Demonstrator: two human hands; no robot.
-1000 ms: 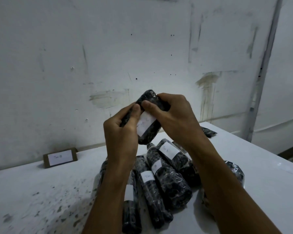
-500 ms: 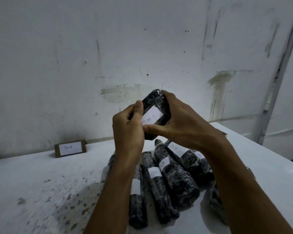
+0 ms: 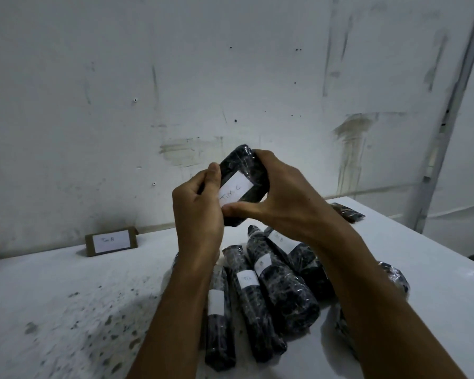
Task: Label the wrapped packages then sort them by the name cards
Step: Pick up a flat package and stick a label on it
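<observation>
Both my hands hold a dark package wrapped in clear film (image 3: 245, 165) up in front of the wall. My left hand (image 3: 196, 209) grips its left side, thumb up along the edge. My right hand (image 3: 279, 198) wraps its right side, thumb pressing the lower corner of a white label (image 3: 234, 191) that reads "Tim C". Below, several wrapped dark packages (image 3: 274, 288) with white labels lie bunched on the white table (image 3: 66, 296). A brown name card (image 3: 110, 241) reading "Tim B" stands at the back left by the wall.
One more wrapped package (image 3: 346, 212) lies at the table's far right by the wall. Another (image 3: 394, 277) sits behind my right forearm. The table's left front is speckled with dark spots. The right edge of the table drops off past my right arm.
The label, earlier partly covered by my fingers, now shows in full; my right thumb has slid to its lower corner. The view has shifted, so the name card appears further right.
</observation>
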